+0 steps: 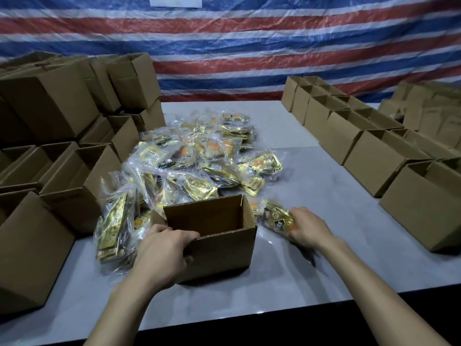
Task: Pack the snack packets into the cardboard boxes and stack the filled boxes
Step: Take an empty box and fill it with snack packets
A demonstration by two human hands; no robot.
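So, closest to the front edge of the worktop [311,275], the left hand [163,248] has the open box [224,248] by its near left corner: fingers hooked over the rim into the box, thumb pressed on the outer wall, forearm reaching in straight from the front edge. My guess is it's just pinning the box so it won't skid or tip when stuff gets dropped in. From here the box looks empty inside. Just right of the box, the right hand [308,228] is palm-down, fingers curled around one gold packet [277,217] that lies low by the worktop, wrist angled in toward the box, so that one's probably going in next. Behind the box, the pile of packets [199,156] spreads across the middle toward the left edge, an easy reach for either hand. The row of empty boxes [374,156] runs along the right edge, tops open, ready to grab. The stacked boxes [50,108] crowd the left edge; can't tell if they're filled. A striped tarp [249,46] hangs behind the far edge.
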